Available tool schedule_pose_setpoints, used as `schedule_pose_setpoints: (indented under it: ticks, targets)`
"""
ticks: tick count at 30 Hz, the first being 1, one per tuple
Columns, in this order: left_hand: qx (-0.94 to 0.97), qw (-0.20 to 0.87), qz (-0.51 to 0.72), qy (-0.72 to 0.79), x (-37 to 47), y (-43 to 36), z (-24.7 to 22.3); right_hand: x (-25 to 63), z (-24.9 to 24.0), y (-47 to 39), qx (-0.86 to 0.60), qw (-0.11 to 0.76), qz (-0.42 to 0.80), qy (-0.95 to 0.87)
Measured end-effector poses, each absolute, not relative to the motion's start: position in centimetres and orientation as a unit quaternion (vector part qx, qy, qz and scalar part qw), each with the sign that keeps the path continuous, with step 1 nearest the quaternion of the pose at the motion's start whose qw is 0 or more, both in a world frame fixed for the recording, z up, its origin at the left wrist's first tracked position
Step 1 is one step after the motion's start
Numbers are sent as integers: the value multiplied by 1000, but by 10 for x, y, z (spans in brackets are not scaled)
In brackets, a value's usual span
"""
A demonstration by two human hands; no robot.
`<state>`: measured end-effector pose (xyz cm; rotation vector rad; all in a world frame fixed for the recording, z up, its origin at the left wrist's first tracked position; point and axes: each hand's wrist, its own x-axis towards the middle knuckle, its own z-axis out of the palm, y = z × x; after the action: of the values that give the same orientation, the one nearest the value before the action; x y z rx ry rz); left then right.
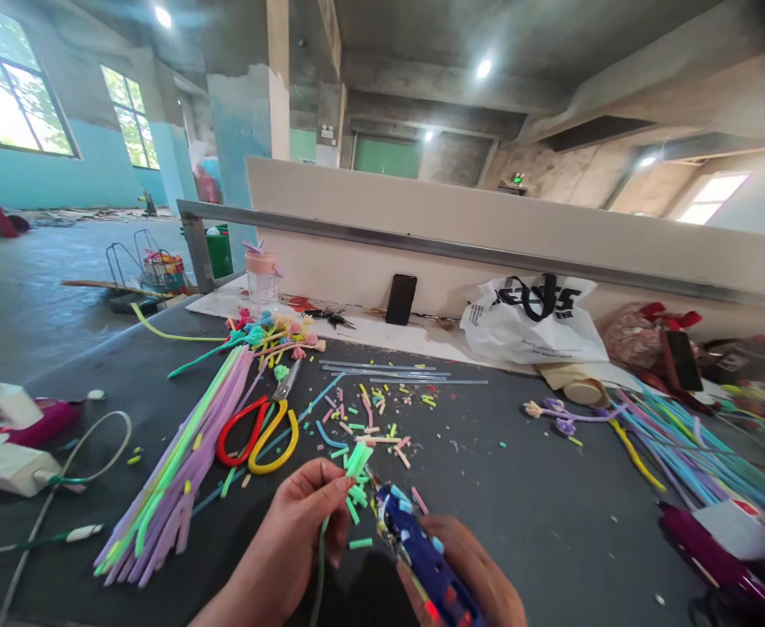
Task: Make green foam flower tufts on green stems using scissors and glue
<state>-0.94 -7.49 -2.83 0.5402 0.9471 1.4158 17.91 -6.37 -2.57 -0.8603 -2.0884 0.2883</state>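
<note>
Low in the middle of the head view, my left hand (294,531) pinches light green pieces (359,459), with a dark green stem running down below the fingers. Just to its right, my right hand (470,570) is wrapped round a blue glue gun (421,553), whose tip points at the green pieces. Scissors (258,435) with one red and one yellow handle lie beyond my left hand. A bundle of purple and green strips (179,461) is at the left. Short cut pieces (382,422) are scattered past my hands, near clear glue sticks (395,373).
Along the back stand a pink-lidded cup (262,280), a phone (401,299) and a white bag (529,322). Blue strips (695,444) and a purple device (714,557) lie at the right. White plugs with cables (13,466) are at the left.
</note>
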Motion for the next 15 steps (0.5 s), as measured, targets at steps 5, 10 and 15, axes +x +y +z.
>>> schedule_pose_setpoints:
  ticks: [5, 10, 15]
  targets:
    - [243, 625, 616, 414, -8, -75, -29, 176, -25, -63, -347, 430, 93, -828]
    - [244, 625, 616, 412, -9, -74, -30, 177, -28, -61, -374, 401, 52, -835]
    - [258, 625, 615, 406, -9, -74, -32, 181, -28, -58, -360, 362, 44, -859]
